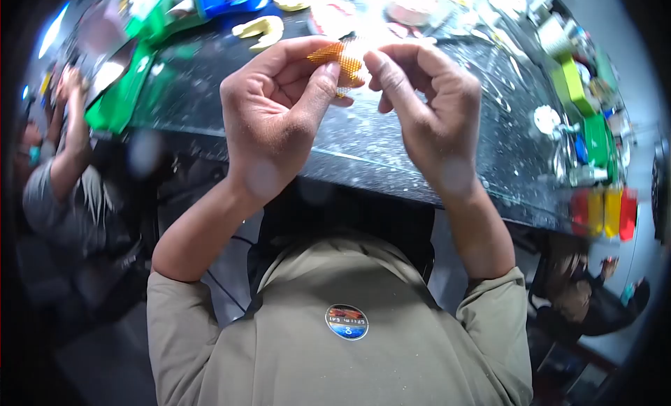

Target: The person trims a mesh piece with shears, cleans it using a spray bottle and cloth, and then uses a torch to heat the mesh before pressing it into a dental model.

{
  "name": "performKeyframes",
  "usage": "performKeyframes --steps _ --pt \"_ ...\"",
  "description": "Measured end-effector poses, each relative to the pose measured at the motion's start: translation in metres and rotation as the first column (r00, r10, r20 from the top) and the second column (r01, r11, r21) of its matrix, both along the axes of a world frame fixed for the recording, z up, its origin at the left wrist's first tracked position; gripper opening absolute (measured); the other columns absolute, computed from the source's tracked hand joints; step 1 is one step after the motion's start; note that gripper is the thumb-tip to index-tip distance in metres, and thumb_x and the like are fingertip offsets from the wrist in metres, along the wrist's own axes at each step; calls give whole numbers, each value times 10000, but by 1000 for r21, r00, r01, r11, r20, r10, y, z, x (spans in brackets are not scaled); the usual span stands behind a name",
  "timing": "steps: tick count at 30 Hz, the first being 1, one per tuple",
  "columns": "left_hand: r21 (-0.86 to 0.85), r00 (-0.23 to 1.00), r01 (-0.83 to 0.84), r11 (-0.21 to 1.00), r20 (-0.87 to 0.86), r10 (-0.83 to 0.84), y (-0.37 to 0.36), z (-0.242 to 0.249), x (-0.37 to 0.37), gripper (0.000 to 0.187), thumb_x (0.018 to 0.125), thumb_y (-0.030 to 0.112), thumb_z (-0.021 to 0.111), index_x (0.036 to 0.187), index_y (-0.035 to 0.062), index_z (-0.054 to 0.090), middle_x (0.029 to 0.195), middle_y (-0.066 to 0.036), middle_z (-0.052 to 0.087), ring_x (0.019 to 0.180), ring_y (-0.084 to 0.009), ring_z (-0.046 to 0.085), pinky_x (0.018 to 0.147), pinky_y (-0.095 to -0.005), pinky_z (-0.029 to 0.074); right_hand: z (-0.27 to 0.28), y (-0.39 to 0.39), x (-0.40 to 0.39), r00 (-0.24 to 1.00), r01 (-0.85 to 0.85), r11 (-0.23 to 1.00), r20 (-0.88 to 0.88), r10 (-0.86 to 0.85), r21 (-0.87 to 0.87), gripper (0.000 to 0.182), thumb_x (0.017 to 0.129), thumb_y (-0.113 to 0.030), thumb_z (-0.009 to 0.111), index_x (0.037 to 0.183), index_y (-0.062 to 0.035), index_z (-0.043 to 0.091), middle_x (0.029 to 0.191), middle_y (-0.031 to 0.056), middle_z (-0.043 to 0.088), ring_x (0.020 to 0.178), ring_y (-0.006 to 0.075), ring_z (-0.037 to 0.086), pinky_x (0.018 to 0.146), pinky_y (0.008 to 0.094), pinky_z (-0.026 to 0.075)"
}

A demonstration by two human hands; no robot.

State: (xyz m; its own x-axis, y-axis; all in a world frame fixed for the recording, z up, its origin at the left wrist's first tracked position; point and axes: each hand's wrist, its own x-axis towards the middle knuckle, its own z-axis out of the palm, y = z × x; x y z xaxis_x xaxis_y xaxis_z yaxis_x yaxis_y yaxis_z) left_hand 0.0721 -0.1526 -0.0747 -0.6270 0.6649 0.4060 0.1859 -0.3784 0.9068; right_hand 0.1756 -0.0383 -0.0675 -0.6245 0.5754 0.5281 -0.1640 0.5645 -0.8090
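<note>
Pinching gold mesh (349, 65) between thumb and fingers, my left hand (276, 119) held it above the counter (189, 102). Free end faced right, toward my right hand (435, 91), just beside it, thumb and forefinger close; whether gripping anything, couldn't tell.

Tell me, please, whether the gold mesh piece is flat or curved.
It looks curved: the gold mesh piece has a bent outline where the left hand pinches it, though parts are hidden.
</note>
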Motion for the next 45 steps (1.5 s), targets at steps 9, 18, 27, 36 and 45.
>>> performKeyframes --steps 9,18,27,36,45 --pt "-327 967 242 914 10 -253 77 9 -17 204 887 83 577 1039 -51 607 836 -105 675 646 -147 671 481 -197 446 24 78 19 990 117 993 88 -114 -23 182 883 -173 627 804 -10 650 649 -14 585 550 17 499 476 160 377" --pt "-245 908 359 900 313 -277 95 -15 -28 205 909 78 545 1042 -76 566 841 -114 680 703 -121 668 526 -188 496 -3 79 9 951 15 995 308 16 -98 127 799 -117 689 812 -12 620 659 41 610 489 57 526 443 215 411" --pt "-383 883 459 802 297 -363 86 -6 -34 374 826 121 689 1144 0 536 952 -69 664 720 -81 602 593 -198 473 -13 78 7 945 130 989 311 -104 -65 67 807 -22 646 774 -5 590 663 11 592 533 22 531 469 181 401" --pt "-490 515 -361 794 -814 -269 82 -21 -136 867 531 344 873 1237 21 487 1173 -136 556 994 -239 549 870 -316 443 -6 90 14 961 156 941 267 -75 -300 58 845 6 611 888 26 577 773 50 628 634 68 615 547 181 491" --pt "-487 890 155 860 -309 -335 89 -14 -102 815 601 -1 771 1309 26 369 1169 -102 516 1041 -166 552 845 -289 492 -9 80 14 977 158 987 142 -158 10 121 806 25 647 921 20 608 787 41 637 637 57 605 562 182 483"
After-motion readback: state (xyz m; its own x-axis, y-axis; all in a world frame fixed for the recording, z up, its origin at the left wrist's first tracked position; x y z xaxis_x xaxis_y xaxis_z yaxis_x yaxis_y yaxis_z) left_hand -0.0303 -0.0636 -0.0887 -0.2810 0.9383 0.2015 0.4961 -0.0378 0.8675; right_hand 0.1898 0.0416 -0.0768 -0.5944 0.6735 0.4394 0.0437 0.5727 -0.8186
